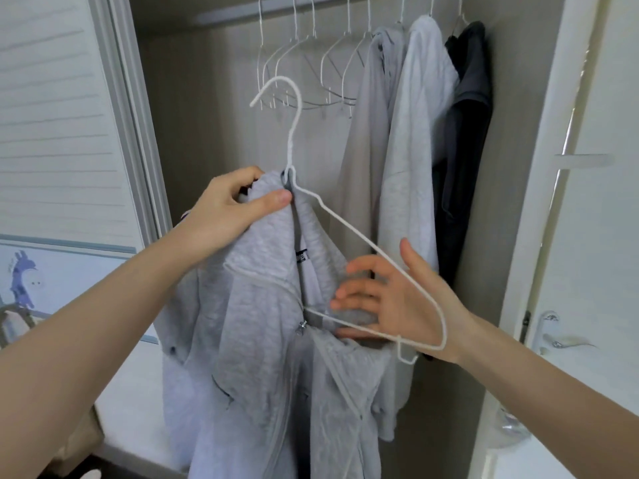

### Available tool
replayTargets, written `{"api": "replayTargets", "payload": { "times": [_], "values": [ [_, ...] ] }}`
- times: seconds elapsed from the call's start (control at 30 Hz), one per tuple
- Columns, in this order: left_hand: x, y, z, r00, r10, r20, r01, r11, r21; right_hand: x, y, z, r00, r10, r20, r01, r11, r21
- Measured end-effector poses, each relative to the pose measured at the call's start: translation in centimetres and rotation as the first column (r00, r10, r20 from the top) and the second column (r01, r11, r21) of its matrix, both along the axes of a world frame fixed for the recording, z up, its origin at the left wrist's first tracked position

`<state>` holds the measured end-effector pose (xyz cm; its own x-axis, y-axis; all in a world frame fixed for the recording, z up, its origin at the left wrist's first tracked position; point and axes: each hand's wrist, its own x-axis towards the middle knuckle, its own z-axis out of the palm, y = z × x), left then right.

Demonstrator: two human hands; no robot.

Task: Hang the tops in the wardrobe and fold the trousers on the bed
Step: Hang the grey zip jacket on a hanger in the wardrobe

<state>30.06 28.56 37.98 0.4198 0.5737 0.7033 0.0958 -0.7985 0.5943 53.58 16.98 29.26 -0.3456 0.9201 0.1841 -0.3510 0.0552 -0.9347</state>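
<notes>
A light grey zip hoodie [256,340] hangs half on a white wire hanger [345,226] that I hold tilted in front of the open wardrobe. My left hand [228,209] grips the hoodie's collar together with the hanger's neck just below the hook. My right hand [390,299] is inside the hanger's triangle, fingers spread and touching the grey fabric at the hanger's lower bar. The hanger's right shoulder is bare; its left shoulder is hidden under the cloth.
Several empty white hangers [307,63] hang on the rail [276,8] at the top. Right of them hang two light grey tops [411,133] and a dark top [463,140]. A louvred sliding door [62,115] stands left, a white door with a handle [553,337] right.
</notes>
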Motion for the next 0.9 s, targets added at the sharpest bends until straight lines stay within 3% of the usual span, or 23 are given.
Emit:
{"api": "replayTargets", "payload": {
  "times": [0.03, 0.07, 0.13, 0.17, 0.2, 0.27, 0.37, 0.47, 0.57, 0.7, 0.8, 0.83, 0.9],
  "values": [
    [-0.3, 0.0, -0.1, 0.999, -0.017, 0.036, 0.018, 0.999, -0.039, 0.1, 0.4, -0.6, 0.992, -0.061, 0.107, 0.057, 0.998, 0.032],
    [-0.6, 0.1, -0.2, 0.997, -0.026, 0.07, 0.031, 0.997, -0.07, 0.3, 0.5, -1.5, 0.927, -0.192, 0.322, 0.146, 0.976, 0.161],
    [-1.6, 0.4, -0.4, 0.992, -0.006, 0.128, 0.019, 0.995, -0.101, 0.2, 0.0, -3.0, 0.656, -0.37, 0.658, 0.062, 0.895, 0.441],
    [-2.3, 0.6, -0.5, 0.988, 0.014, 0.153, 0.003, 0.994, -0.11, 0.3, -0.2, -3.8, 0.499, -0.42, 0.758, -0.026, 0.867, 0.497],
    [-2.9, 0.9, -0.6, 0.985, 0.04, 0.167, -0.02, 0.993, -0.118, 0.4, -0.4, -4.6, 0.37, -0.487, 0.791, -0.099, 0.826, 0.555],
    [-4.1, 1.5, -1.0, 0.981, 0.124, 0.147, -0.109, 0.988, -0.109, 0.8, -0.3, -5.0, 0.148, -0.685, 0.713, -0.2, 0.686, 0.7],
    [-6.0, 2.4, -2.3, 0.947, 0.288, 0.142, -0.276, 0.956, -0.098, 2.0, -0.1, -4.8, -0.051, -0.825, 0.563, -0.315, 0.549, 0.775],
    [-7.8, 3.3, -3.7, 0.868, 0.494, 0.057, -0.495, 0.869, -0.003, 3.1, 0.1, -4.1, -0.111, -0.914, 0.389, -0.432, 0.397, 0.81],
    [-8.4, 3.5, -4.9, 0.744, 0.669, 0.009, -0.641, 0.708, 0.296, 3.9, 0.6, -1.6, -0.099, -0.956, 0.278, -0.463, 0.291, 0.837],
    [-6.5, 2.3, -6.8, 0.645, 0.759, -0.089, -0.541, 0.536, 0.648, 1.1, 1.6, 2.8, 0.092, -0.969, 0.229, -0.315, 0.19, 0.93],
    [-3.1, 0.7, -7.8, 0.69, 0.711, -0.136, -0.487, 0.595, 0.64, -4.1, 3.2, 4.8, 0.21, -0.972, 0.107, -0.154, 0.075, 0.985],
    [-2.3, 0.4, -7.7, 0.731, 0.668, -0.14, -0.487, 0.655, 0.577, -5.5, 3.8, 4.9, 0.187, -0.98, 0.066, -0.1, 0.048, 0.994],
    [-1.7, 0.2, -6.9, 0.808, 0.584, -0.083, -0.511, 0.763, 0.396, -6.9, 4.8, 4.5, -0.017, -0.999, 0.037, -0.008, 0.037, 0.999]
  ]
}}
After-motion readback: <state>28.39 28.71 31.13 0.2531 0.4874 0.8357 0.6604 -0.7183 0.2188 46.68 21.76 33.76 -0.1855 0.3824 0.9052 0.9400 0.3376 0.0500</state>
